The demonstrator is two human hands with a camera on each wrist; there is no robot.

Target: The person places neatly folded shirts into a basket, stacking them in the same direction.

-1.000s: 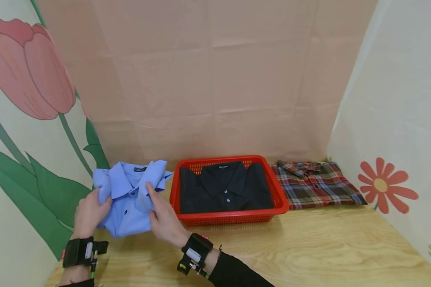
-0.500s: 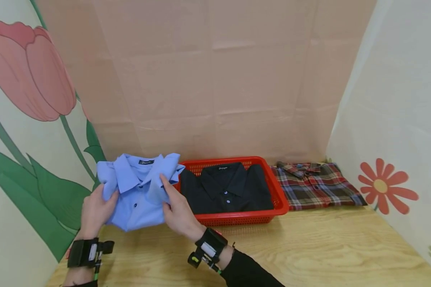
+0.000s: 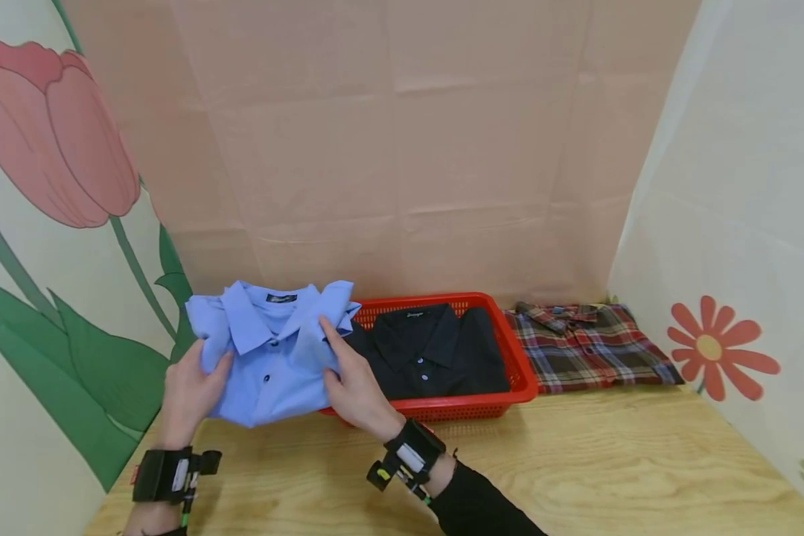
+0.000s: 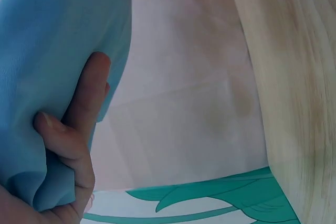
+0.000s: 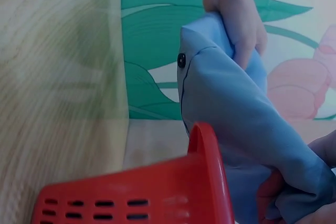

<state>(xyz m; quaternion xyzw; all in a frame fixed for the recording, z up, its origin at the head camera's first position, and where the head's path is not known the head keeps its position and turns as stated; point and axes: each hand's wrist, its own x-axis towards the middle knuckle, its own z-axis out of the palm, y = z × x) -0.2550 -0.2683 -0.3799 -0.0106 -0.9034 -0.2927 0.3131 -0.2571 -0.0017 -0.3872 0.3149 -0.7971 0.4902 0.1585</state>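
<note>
Both hands hold a folded light blue shirt (image 3: pixel 261 372) with a dark collar label and dark buttons, raised over the table. My left hand (image 3: pixel 193 388) grips its left side; the left wrist view shows fingers (image 4: pixel 86 95) under the cloth. On the shirt's right side my right hand (image 3: pixel 358 387) pinches the fabric, index finger lying along the front. The shirt's right edge overlaps the left end of a red plastic basket (image 3: pixel 525 365) in the head view. Inside the basket lies a folded black shirt (image 3: pixel 455 357).
A folded plaid shirt (image 3: pixel 589 350) lies right of the basket on the wooden table (image 3: pixel 610 454). Behind stands a pinkish-brown backdrop (image 3: pixel 402 164). Side panels carry a printed tulip (image 3: pixel 87 141) at left and a red flower (image 3: pixel 709 346) at right.
Both hands have carried the blue shirt right and slightly upward, so it now covers the basket's left end in the head view. The basket, black shirt and plaid shirt stay in place.
</note>
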